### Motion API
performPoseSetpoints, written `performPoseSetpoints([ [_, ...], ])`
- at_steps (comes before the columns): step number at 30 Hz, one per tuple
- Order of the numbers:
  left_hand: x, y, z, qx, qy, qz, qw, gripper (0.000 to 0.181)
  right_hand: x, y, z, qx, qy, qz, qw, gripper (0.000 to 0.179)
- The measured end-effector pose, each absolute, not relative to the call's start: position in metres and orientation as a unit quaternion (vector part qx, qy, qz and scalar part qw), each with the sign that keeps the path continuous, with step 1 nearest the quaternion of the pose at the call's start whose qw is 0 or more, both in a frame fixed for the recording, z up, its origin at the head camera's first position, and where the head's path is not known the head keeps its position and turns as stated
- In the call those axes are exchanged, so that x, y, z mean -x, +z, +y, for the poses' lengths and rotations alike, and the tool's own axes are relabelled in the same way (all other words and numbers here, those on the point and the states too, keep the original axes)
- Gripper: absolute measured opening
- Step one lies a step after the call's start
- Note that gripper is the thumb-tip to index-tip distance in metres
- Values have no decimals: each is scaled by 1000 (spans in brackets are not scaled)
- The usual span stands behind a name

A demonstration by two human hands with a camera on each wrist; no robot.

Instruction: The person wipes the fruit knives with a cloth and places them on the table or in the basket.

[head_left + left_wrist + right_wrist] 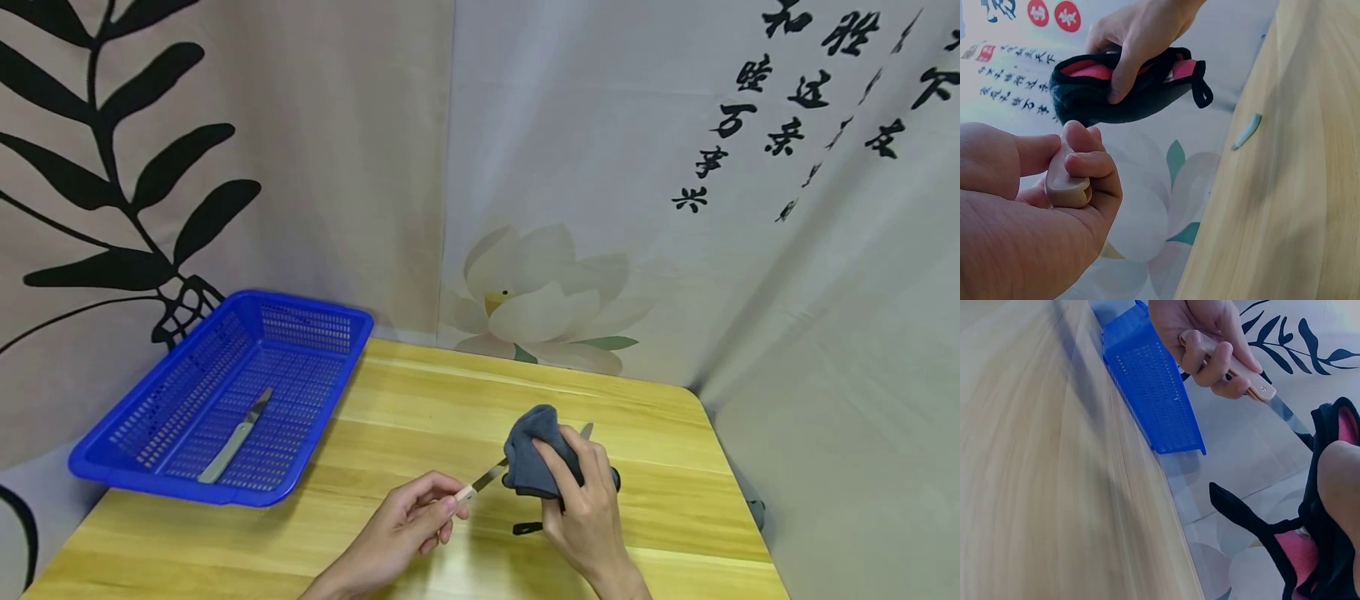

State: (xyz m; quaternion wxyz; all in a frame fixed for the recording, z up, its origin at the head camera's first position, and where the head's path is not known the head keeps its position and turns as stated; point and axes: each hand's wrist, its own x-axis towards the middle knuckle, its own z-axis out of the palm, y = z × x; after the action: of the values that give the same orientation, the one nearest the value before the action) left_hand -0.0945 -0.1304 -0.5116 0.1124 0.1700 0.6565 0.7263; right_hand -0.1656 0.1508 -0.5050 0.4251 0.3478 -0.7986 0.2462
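Left hand (408,521) has thumb and fingers clamped on the cream, rounded handle of a small knife with a short metal blade (482,481), held above the yellow wood-grain table (420,400). Right hand (588,500) has its fingers and thumb curled round a thick blue-grey fabric cloth with black edging, pink lining and a black loop (531,458); the blade's far end goes into or behind it, tip hidden. Step in hand looks like wiping the blade. To do it well: grip the handle firmly at its back, fingers off the blade; fold the cloth over from the spine side, with good thickness between fingertips and edge; draw from handle toward tip in one direction, light even pressure, never sliding along the edge. Cannot tell which way the edge faces, so check that first. Bunched cloth or the dangling loop could snag the tip; flattening it would help. A slim pale object, probably another knife (1247,131), lies on the table; best work clear of it. Blue perforated plastic basket (360,329), left, holds a grey-handled metal knife (238,435), well apart from both hands.
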Motion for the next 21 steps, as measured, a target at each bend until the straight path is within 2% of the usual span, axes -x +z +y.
performPoseSetpoints([
  [8,94,-509,-127,-184,723,656,116,30,169,-499,166,-329,247,-802,433,62],
  [13,94,-505,-125,-148,722,668,108,33,168,-494,169,-320,258,-792,452,57],
  [17,94,-501,-123,-106,724,673,105,38,161,-492,160,-347,262,-771,465,51],
  [21,95,-500,-122,-101,725,674,100,39,151,-494,144,-390,251,-751,470,46],
])
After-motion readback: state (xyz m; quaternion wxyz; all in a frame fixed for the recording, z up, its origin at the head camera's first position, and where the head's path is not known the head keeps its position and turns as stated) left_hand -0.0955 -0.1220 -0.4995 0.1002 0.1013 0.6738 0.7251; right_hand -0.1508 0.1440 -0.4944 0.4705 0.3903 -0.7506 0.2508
